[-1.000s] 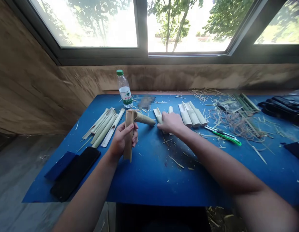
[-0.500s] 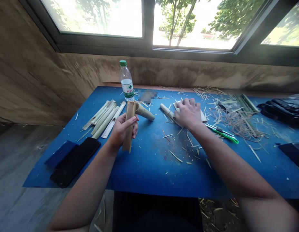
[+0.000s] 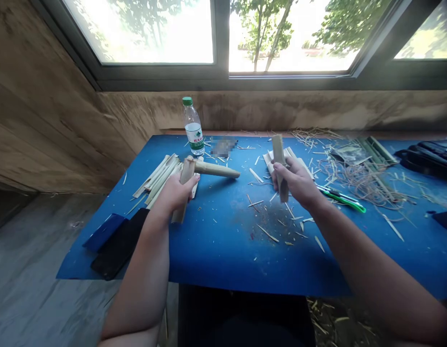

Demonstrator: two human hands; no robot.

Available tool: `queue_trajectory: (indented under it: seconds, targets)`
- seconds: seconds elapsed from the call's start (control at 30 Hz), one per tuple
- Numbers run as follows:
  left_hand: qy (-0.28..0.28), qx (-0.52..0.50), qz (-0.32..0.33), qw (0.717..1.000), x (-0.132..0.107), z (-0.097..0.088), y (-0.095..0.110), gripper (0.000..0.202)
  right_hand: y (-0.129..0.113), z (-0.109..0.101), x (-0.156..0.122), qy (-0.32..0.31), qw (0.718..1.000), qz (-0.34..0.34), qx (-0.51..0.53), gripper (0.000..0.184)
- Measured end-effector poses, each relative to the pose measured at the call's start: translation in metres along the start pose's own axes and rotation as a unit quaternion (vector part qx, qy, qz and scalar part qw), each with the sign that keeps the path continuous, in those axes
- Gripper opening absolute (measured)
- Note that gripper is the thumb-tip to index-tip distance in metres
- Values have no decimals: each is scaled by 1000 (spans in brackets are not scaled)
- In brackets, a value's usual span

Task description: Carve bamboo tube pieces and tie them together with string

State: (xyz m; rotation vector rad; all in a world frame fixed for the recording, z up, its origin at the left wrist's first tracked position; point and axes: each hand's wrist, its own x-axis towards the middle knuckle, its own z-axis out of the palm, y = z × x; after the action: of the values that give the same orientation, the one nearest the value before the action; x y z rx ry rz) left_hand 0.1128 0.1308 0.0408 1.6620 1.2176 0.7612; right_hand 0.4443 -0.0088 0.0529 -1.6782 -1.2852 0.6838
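Observation:
My left hand [image 3: 175, 193] grips a flat split-bamboo strip [image 3: 183, 193] standing nearly upright. A rounded bamboo tube [image 3: 216, 168] juts sideways from the strip's upper part, forming a T, and my fingers hide the lower joint. My right hand [image 3: 296, 180] holds a short bamboo piece [image 3: 279, 164] upright, its top above my fingers. Just behind that hand lie several split bamboo halves [image 3: 286, 156], partly hidden by it. Under my left hand, a bundle of long bamboo slats [image 3: 158, 178] lies on the blue mat [image 3: 223, 250].
A water bottle [image 3: 193, 127] stands at the mat's far edge beside a blurred patch [image 3: 223, 147]. A green utility knife [image 3: 342, 200] and tangled bamboo shavings [image 3: 368, 180] lie right. A black phone [image 3: 118, 243] and blue case [image 3: 104, 232] sit near the left edge.
My right hand has lifted off the bamboo halves and now holds a bamboo piece upright. My left hand has shifted slightly, still gripping the T-shaped bamboo.

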Motion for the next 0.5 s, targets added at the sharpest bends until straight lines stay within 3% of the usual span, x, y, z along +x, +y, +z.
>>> queue_trajectory:
  seconds: [0.17,0.23,0.3,0.37,0.43,0.5]
  targets:
    - [37,118,-33,992,-20,-5,-2,36,-5,21,-46,-78,990,32,115,44]
    - [92,137,9,986,-39,-2,8,30,-5,39,-61,-100,983,33,149,44]
    - [150,100,109,977,-61,8,20,30,-7,57,-75,-122,977,26,171,44]
    - [74,-21,142,987,-82,25,31,41,-12,72,-86,-140,976,-6,165,45]
    - [-71,-138,107,982,-97,46,34,41,-19,79,-91,-158,976,-68,136,45]
    - [-104,-211,85,968,-104,64,31,36,-25,76,-86,-184,968,-149,80,39]
